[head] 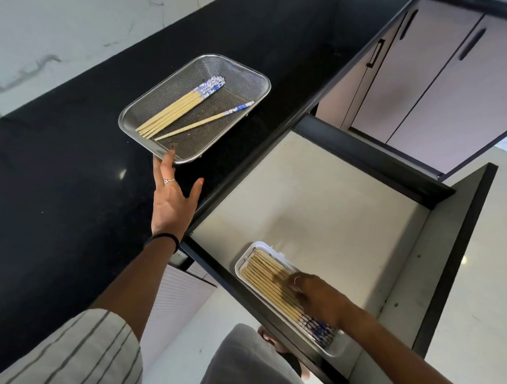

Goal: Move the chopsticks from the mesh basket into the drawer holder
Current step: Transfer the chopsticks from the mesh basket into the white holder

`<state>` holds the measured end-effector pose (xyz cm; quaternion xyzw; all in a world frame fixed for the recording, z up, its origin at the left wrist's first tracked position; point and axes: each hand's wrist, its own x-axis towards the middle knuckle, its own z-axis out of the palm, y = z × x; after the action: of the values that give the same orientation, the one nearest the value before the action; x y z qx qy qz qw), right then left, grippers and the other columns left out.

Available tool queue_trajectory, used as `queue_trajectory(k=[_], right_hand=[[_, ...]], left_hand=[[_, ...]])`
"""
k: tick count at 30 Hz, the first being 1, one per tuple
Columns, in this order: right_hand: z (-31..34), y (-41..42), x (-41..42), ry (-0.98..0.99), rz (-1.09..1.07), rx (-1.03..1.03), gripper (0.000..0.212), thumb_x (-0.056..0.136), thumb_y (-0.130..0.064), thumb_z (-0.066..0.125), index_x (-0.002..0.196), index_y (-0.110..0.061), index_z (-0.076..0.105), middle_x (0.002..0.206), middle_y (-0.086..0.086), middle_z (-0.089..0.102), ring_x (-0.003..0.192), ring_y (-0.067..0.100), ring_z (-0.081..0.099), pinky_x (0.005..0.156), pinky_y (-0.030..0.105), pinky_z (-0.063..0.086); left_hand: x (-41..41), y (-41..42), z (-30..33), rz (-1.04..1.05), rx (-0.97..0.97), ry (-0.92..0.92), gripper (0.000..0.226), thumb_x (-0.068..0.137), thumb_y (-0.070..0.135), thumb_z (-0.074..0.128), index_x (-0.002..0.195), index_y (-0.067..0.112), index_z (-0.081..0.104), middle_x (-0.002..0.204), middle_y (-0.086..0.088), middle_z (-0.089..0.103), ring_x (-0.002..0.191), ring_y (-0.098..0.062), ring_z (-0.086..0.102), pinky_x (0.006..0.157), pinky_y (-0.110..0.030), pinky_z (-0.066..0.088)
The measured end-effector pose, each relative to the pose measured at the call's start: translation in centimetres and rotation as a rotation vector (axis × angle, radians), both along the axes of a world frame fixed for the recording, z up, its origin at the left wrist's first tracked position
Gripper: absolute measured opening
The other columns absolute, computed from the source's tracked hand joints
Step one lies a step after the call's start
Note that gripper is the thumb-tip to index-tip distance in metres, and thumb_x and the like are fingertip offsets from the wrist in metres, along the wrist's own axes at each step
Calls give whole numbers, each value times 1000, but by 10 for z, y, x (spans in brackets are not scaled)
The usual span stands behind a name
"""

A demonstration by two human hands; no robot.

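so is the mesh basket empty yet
Not empty. The mesh basket still holds a bundle of chopsticks plus one loose chopstick lying apart beside it.

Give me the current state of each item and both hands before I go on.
mesh basket: on the counter, some chopsticks left inside
loose chopstick: lies apart from the bundle
drawer: pulled open
drawer holder: nearly full of chopsticks
left hand: open, fingertip touching basket rim
right hand: resting on the holder's chopsticks
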<state>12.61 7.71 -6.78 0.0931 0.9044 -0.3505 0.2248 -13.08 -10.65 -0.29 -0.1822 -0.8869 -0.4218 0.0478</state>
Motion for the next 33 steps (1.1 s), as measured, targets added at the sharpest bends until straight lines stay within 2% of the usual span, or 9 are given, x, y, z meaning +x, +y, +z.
queue_trajectory(k=[5, 9, 15, 18, 21, 25, 28, 30, 33], right_hand=[[47, 19, -49, 233, -7, 60, 31, 93, -7, 52, 121, -14, 63, 127, 4, 63, 113, 14, 60, 94, 15, 41], [100, 31, -90, 453, -89, 70, 26, 94, -7, 54, 117, -12, 64, 121, 4, 64, 112, 13, 59, 88, -3, 32], [177, 31, -188, 835, -107, 47, 20, 91, -3, 56, 105, -3, 70, 112, 14, 63, 99, 16, 57, 89, 15, 37], [185, 29, -241, 801, -75, 88, 22, 90, -8, 57, 109, -7, 68, 117, 10, 59, 106, 17, 57, 92, 13, 34], [174, 25, -295, 662, 31, 224, 33, 90, -15, 60, 122, -13, 60, 134, 5, 51, 121, 22, 51, 102, 26, 38], [156, 15, -349, 382, 248, 425, 70, 85, -26, 67, 146, -19, 33, 158, -1, 21, 140, 24, 33, 114, 38, 30], [143, 9, -374, 292, 332, 536, 80, 87, -27, 65, 151, -16, 19, 161, 0, 8, 143, 25, 27, 115, 40, 26], [137, 7, -384, 310, 344, 603, 78, 88, -24, 62, 150, -12, 18, 160, 4, 10, 142, 27, 29, 116, 41, 25], [133, 2, -392, 419, 345, 670, 65, 84, -13, 61, 142, -8, 31, 147, 10, 30, 128, 31, 44, 109, 45, 33]], left_hand=[[-1, -1, 1, 12, -1, 0, 72, 91, 28, 64, 147, 30, 19, 161, -5, 4, 135, -31, 40, 109, -42, 39], [4, 1, 0, -16, -5, -13, 71, 91, 27, 65, 147, 28, 21, 161, -2, 1, 135, -30, 40, 109, -42, 39], [3, 1, 6, 22, -37, -18, 72, 90, 31, 65, 147, 28, 21, 161, -2, 0, 128, -36, 47, 102, -46, 45], [2, 1, 6, 26, -45, -18, 73, 90, 32, 64, 147, 31, 19, 161, -3, -2, 125, -39, 47, 101, -49, 46], [1, 1, 6, 19, -41, -9, 74, 90, 32, 64, 148, 29, 19, 161, -8, 2, 128, -41, 44, 102, -49, 45], [-1, 1, 6, 19, -32, -12, 74, 89, 36, 65, 146, 33, 18, 161, -9, 5, 133, -37, 40, 101, -51, 44], [-1, 1, 4, 38, -43, -21, 75, 89, 41, 64, 146, 37, 15, 161, -7, 5, 131, -37, 42, 99, -50, 46], [-1, 2, 4, 49, -49, -16, 76, 89, 42, 63, 146, 39, 14, 161, -7, 6, 130, -38, 43, 98, -49, 47], [-1, 1, 3, 53, -38, -33, 75, 89, 45, 61, 145, 42, 12, 161, -4, 3, 131, -38, 42, 98, -50, 46]])
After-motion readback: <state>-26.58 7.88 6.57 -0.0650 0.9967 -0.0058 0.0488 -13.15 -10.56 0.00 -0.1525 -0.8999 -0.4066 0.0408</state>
